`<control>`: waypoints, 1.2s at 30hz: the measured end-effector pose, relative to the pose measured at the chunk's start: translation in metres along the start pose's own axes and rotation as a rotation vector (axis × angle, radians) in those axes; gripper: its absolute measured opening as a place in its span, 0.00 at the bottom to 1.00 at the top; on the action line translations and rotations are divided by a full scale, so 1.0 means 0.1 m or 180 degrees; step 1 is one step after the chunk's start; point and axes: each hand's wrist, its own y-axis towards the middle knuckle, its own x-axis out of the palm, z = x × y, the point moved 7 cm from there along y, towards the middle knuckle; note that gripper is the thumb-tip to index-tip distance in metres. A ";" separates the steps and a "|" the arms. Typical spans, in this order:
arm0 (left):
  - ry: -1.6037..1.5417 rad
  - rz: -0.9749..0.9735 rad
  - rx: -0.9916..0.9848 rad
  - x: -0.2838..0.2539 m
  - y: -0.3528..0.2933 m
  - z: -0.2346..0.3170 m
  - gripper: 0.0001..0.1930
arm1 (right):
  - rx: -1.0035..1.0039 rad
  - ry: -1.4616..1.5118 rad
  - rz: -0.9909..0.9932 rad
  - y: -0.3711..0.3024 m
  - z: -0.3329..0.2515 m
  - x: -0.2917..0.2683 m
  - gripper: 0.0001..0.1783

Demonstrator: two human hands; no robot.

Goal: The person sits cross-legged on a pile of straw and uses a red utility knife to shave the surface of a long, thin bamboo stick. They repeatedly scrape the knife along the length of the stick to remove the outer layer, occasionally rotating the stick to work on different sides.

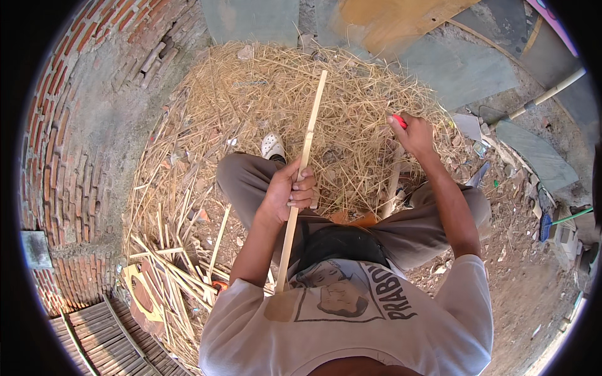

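Left of the heap of shavings [357, 156] stands one brick wall [69, 156]. At the heap's near left lie many loose strips [169, 276], too overlapped to count. One white clog [272, 145] sits within the heap's left half. My left hand [288, 191] is wrapped around one long pale strip [306, 147] reaching out over the heap; its long axis runs away from my chest, far end leaning right. Over the heap's right side, my right hand [417, 135] curls tight round one red handle [397, 120].
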 end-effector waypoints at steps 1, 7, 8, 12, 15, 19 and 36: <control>0.0218 0.0097 0.0189 -0.03 -0.06 0.16 0.20 | -0.0104 0.0038 -0.0274 -0.01 -0.07 0.12 0.34; 0.1723 0.1202 0.1452 0.10 -0.71 1.13 0.19 | 0.0250 0.0006 -0.0631 -0.02 0.00 0.23 0.38; 0.2158 0.1431 0.1660 0.10 -0.84 1.27 0.19 | 0.0311 -0.0034 -0.0747 -0.01 -0.02 0.22 0.37; 0.3713 0.2496 0.2730 -0.39 -1.41 1.77 0.22 | 0.0198 0.0002 -0.0815 -0.03 -0.10 0.30 0.37; 0.4229 0.3302 0.2960 -1.21 -1.74 1.79 0.24 | 0.0158 -0.0042 -0.0768 -0.08 -0.13 0.38 0.36; 0.4644 0.4313 0.3006 -2.78 -2.03 1.34 0.25 | 0.0233 -0.0188 -0.1069 -0.18 -0.03 0.56 0.34; 0.3009 0.5032 -0.0441 -5.68 -1.32 -1.56 0.30 | 0.0510 -0.0996 -0.1535 -0.93 0.27 1.13 0.35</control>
